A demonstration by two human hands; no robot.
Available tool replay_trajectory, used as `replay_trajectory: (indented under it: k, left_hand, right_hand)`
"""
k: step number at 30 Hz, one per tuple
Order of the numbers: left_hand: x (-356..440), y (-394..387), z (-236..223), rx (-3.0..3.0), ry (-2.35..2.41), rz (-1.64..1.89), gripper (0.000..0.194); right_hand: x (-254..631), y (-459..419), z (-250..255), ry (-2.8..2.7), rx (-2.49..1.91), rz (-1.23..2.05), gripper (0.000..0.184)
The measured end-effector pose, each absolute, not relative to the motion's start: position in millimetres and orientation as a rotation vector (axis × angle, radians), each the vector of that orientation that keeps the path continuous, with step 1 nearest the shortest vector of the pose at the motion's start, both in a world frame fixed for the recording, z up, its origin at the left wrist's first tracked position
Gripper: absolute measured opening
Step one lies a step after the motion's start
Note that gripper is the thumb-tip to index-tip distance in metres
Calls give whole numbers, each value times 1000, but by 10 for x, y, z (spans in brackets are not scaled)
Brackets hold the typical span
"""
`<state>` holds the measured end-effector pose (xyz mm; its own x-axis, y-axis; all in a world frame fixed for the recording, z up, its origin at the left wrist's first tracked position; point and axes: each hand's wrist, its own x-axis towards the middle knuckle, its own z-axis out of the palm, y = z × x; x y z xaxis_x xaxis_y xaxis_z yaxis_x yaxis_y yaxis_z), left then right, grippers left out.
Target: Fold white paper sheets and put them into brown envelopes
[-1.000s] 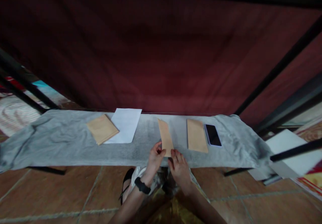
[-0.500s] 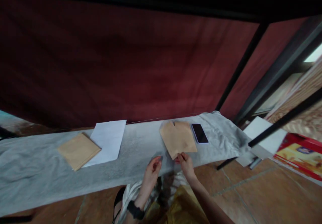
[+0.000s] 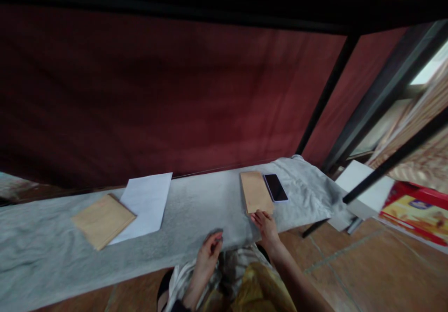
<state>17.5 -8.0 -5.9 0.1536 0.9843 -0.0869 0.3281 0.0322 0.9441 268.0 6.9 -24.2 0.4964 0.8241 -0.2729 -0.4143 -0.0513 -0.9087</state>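
My right hand [image 3: 264,223] is at the near edge of a flat brown paper piece [image 3: 257,193], its fingers closed on that edge. The paper lies over another brown piece on the grey cloth, edges nearly lined up. My left hand [image 3: 209,251] hovers over the front edge of the cloth, holding nothing, with loosely curled fingers and the thumb apart. To the right of the brown papers lies a dark-screened phone [image 3: 276,188]. On the left, a stack of folded brown paper [image 3: 103,221] partly covers a white sheet [image 3: 149,200].
The grey cloth [image 3: 199,204] covers a long, narrow bench. Behind it hangs a dark red curtain [image 3: 175,102] below a black frame bar. A black post [image 3: 327,95] rises at the bench's right rear. A white box [image 3: 364,186] and a red-and-yellow package [image 3: 416,211] are at the right.
The brown paper moved from between both hands to the right, onto the brown piece beside the phone. My left hand let go and drew back. The view turned right.
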Motion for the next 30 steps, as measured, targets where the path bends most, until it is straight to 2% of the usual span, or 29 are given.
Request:
replay_trajectory:
  k: [16,30]
  left_hand:
    - [161,-162,42,1485,1324,907,33]
    - [150,-212,68,1492,1342,897,29]
  right_hand:
    - [2818,-131,-117,-450,-1191,1284,32]
    - [2897,-49,-28,-370,-1394,1376,24]
